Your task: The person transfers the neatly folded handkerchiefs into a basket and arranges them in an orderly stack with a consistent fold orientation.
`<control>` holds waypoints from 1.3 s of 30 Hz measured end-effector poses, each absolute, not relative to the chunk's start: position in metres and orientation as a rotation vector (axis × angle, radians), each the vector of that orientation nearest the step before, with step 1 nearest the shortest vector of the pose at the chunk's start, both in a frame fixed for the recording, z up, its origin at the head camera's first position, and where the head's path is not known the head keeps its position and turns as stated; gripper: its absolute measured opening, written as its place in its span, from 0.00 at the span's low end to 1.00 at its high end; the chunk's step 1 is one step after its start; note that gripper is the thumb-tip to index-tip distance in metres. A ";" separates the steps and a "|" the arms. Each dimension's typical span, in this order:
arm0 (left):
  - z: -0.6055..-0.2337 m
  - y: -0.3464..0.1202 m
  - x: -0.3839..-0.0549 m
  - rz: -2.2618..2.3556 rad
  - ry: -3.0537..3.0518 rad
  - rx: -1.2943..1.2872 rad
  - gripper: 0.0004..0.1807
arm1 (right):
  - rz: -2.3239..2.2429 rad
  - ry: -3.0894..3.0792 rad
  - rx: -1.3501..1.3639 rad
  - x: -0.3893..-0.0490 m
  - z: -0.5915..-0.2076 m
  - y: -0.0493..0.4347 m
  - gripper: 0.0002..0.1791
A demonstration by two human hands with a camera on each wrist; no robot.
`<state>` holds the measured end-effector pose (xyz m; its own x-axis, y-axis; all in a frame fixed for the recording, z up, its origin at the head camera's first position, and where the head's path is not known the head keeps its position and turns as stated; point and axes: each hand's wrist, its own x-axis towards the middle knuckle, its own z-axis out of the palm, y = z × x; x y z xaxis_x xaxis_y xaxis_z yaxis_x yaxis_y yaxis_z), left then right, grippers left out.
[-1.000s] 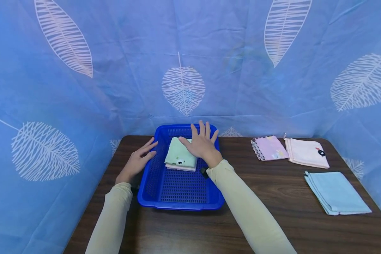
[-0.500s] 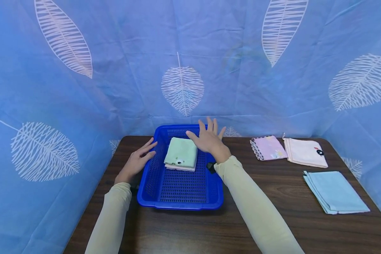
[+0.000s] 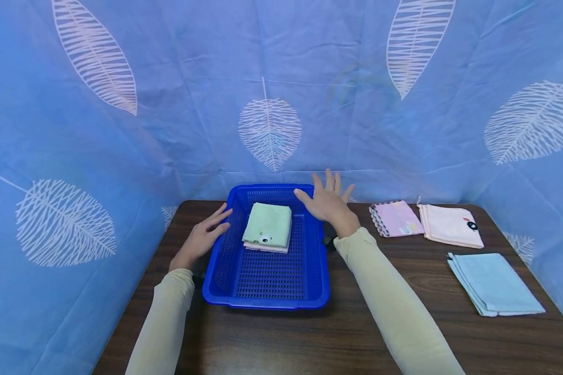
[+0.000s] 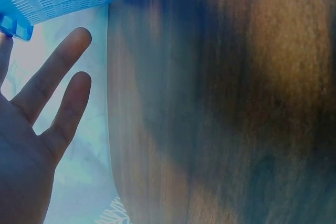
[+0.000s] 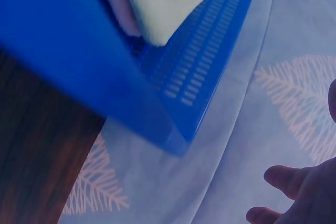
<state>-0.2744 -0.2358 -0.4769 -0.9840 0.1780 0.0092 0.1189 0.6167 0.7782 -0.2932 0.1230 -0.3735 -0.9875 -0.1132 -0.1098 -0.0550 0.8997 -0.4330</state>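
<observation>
A blue plastic basket (image 3: 281, 303) with slotted walls stands on the table. Inside, toward its back, lies a folded light green towel (image 3: 268, 224) with a small animal face, on top of a pale pink folded towel (image 3: 265, 247). My left hand (image 3: 202, 237) is at the basket's left rim, fingers spread; in the left wrist view a fingertip meets the rim. Past the basket's back right corner is my right hand (image 3: 329, 204), raised with fingers spread and nothing in it. The right wrist view shows its fingers (image 5: 286, 179) apart from the basket wall.
On the right of the dark wooden table (image 3: 403, 291) lie a folded purple towel (image 3: 398, 219) with a checked edge, a pale pink towel (image 3: 450, 226) with a dark face patch, and a folded light blue towel (image 3: 499, 284). A blue leaf-patterned curtain (image 3: 309, 130) hangs behind.
My right hand has moved right, from over the green towel to beyond the basket's right rim, uncovering the towel. The left hand has stayed in place.
</observation>
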 end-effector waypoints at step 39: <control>-0.480 -0.233 -0.272 1.416 2.742 0.248 0.26 | -0.616 2.968 -0.059 -0.284 -0.392 0.226 0.50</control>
